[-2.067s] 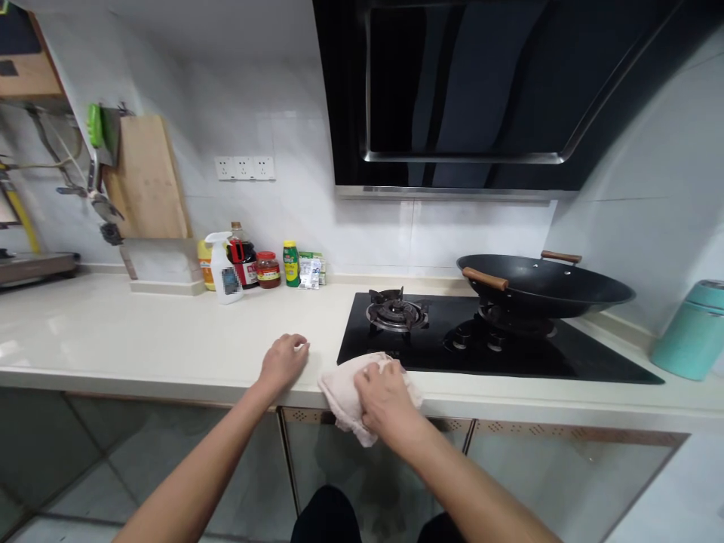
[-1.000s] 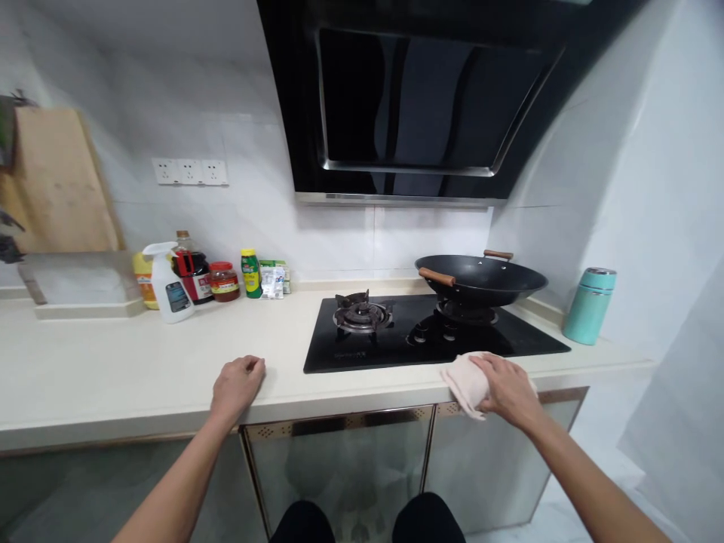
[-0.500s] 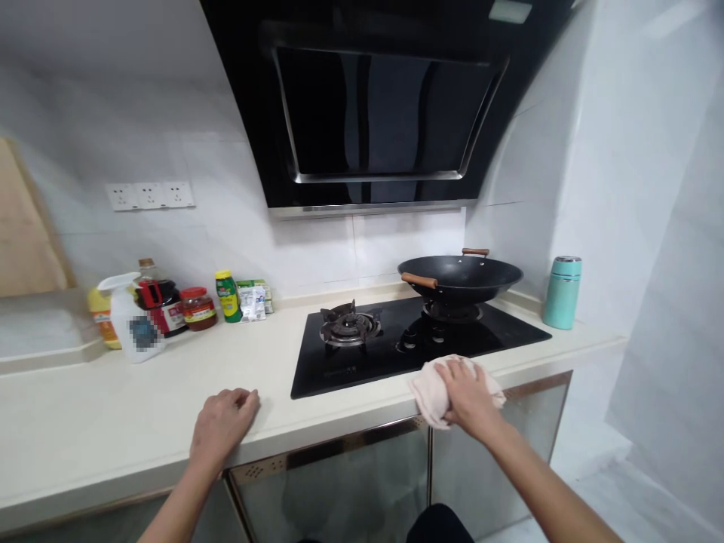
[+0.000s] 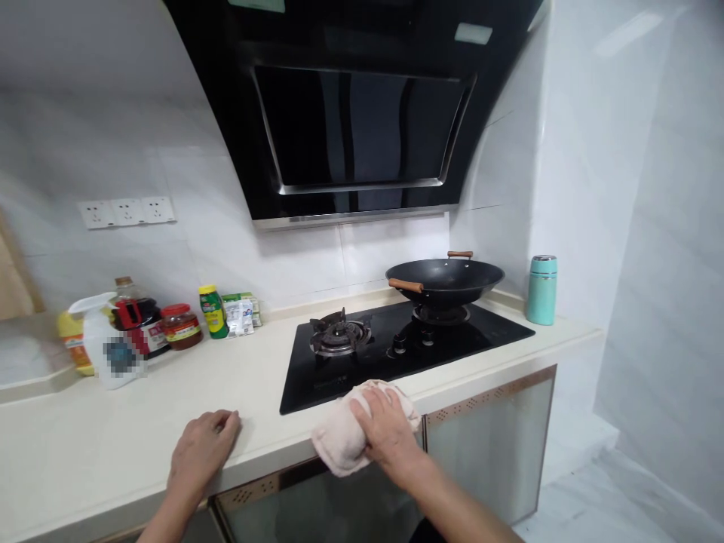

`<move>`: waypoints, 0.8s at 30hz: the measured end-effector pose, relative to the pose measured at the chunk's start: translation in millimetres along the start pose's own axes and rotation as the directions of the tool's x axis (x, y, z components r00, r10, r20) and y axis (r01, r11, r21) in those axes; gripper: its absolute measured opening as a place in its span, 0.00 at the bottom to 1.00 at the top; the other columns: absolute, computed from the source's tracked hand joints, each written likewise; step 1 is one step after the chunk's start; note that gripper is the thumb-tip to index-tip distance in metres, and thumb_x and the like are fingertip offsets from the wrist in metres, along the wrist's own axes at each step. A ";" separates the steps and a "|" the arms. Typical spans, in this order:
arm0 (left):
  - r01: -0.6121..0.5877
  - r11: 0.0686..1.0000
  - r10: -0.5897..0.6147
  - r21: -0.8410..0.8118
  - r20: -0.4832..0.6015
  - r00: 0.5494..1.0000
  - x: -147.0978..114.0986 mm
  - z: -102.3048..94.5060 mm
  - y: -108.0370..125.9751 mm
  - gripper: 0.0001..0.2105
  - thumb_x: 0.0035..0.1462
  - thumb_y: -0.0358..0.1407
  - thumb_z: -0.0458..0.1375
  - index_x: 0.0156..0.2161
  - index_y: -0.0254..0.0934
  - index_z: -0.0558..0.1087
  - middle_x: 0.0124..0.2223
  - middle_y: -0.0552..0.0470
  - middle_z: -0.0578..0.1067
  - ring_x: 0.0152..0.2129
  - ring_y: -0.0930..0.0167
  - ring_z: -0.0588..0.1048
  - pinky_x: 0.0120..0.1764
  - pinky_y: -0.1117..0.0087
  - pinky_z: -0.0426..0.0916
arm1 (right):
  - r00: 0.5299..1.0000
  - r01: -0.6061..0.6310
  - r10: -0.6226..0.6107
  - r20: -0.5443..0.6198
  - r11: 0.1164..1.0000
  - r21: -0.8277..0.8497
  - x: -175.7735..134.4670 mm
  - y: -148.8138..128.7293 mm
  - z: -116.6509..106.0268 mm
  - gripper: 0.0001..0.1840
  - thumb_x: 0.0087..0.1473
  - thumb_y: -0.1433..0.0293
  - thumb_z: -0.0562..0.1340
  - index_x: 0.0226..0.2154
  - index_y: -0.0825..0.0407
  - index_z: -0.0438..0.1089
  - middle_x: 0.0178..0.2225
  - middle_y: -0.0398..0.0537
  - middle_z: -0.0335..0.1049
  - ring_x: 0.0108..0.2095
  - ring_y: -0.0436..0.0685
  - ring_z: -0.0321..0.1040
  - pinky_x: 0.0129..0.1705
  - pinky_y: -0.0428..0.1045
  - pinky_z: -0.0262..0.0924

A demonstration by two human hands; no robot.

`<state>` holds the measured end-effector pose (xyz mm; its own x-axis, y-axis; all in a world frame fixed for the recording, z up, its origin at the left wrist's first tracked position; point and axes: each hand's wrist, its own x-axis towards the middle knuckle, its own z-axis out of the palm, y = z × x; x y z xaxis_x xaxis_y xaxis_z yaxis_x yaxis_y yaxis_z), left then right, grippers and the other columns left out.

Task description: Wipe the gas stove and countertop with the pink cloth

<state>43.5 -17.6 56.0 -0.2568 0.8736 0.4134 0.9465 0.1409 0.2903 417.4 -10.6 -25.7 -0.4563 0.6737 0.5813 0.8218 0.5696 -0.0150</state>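
Note:
My right hand [image 4: 385, 430] grips a pale pink cloth [image 4: 342, 436] and presses it on the counter's front edge, just before the stove. Part of the cloth hangs over that edge. My left hand [image 4: 204, 449] rests on the pale countertop [image 4: 249, 377], left of the stove, its fingers curled in and nothing visible in them. Behind the cloth lies the black gas stove [image 4: 333, 377], with a bare left burner [image 4: 340, 337]. On the right burner sits a black wok [image 4: 446, 283] with wooden handles.
A turquoise flask [image 4: 541, 290] stands right of the stove. Along the back left are a white spray bottle [image 4: 107, 339], a dark sauce bottle [image 4: 150, 324], a red-lidded jar [image 4: 181, 328], a green-yellow bottle [image 4: 213, 313] and packets [image 4: 240, 315]. A black range hood [image 4: 351, 128] hangs above.
My right hand has slid the cloth leftward along the counter's front edge. My left hand stays resting on the counter, while the view has turned slightly right.

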 end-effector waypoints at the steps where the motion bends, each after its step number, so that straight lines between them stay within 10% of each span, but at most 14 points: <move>1: 0.003 1.000 -0.003 -0.007 0.001 1.000 0.8 0.5 -1.2 0.24 0.59 0.49 0.47 0.39 0.37 0.83 0.46 0.40 0.83 0.47 0.53 0.77 0.49 0.58 0.69 | 1.000 -0.009 0.008 -0.011 1.000 -0.008 -7.3 14.7 -3.7 0.45 0.46 0.68 0.72 0.65 0.49 0.60 0.64 0.66 0.62 0.65 0.73 0.57 0.67 0.71 0.46; 16: 0.062 0.998 -0.062 0.007 0.039 0.997 0.0 -0.6 4.6 0.24 0.63 0.48 0.46 0.43 0.36 0.81 0.49 0.38 0.81 0.46 0.52 0.76 0.47 0.57 0.70 | 0.880 -0.425 0.466 0.086 0.857 -0.291 -101.7 263.0 -97.4 0.50 0.36 0.70 0.69 0.65 0.47 0.60 0.68 0.57 0.55 0.68 0.67 0.51 0.69 0.62 0.37; 24: -0.012 0.999 0.012 0.042 -0.003 1.000 -0.5 -0.1 8.0 0.22 0.60 0.49 0.48 0.38 0.39 0.81 0.44 0.42 0.82 0.42 0.52 0.77 0.43 0.56 0.70 | 0.802 -0.505 0.586 0.112 0.766 -0.397 -103.4 278.1 -110.6 0.50 0.37 0.75 0.64 0.66 0.49 0.59 0.68 0.60 0.55 0.69 0.69 0.48 0.68 0.66 0.36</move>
<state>51.2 -17.0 58.2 -0.2456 0.8740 0.4193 0.9570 0.1497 0.2484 730.9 26.1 -0.1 0.0777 0.9272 0.3665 0.9957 -0.0908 0.0185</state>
